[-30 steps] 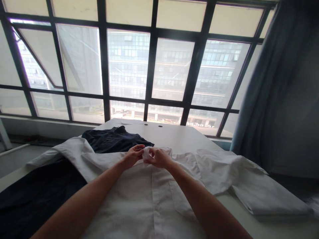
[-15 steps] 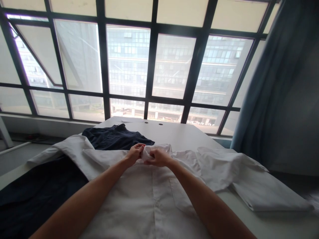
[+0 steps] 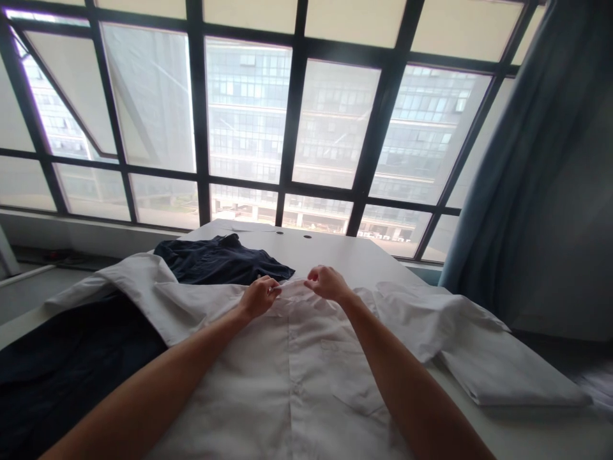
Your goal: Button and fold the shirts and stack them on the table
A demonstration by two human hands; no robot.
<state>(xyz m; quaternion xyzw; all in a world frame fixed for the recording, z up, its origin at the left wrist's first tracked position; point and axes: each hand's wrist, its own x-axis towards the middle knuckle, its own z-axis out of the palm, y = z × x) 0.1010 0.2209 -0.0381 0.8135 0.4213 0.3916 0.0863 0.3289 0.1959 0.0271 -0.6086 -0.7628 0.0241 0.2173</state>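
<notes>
A white button-front shirt (image 3: 258, 377) lies spread face up on the table, its sleeves out to both sides and a chest pocket on the right half. My left hand (image 3: 260, 296) pinches the collar's left side between thumb and fingers. At the collar's right side is my right hand (image 3: 327, 282), bent at the wrist, its fingertips closed on the collar's edge. Between the two hands the thin collar cloth (image 3: 294, 291) stretches across. The fingertips partly cover the cloth they grip.
Dark navy garments lie beyond the left sleeve (image 3: 215, 260) and beneath it at the left (image 3: 81, 358). A folded white cloth (image 3: 507, 364) rests at the right. The white table (image 3: 354, 255) reaches toward large windows; a blue-grey curtain (image 3: 507, 172) hangs at the right.
My hands were close together over the bunched collar. Now the right hand has moved up and to the right, and the collar cloth is spread flatter between them.
</notes>
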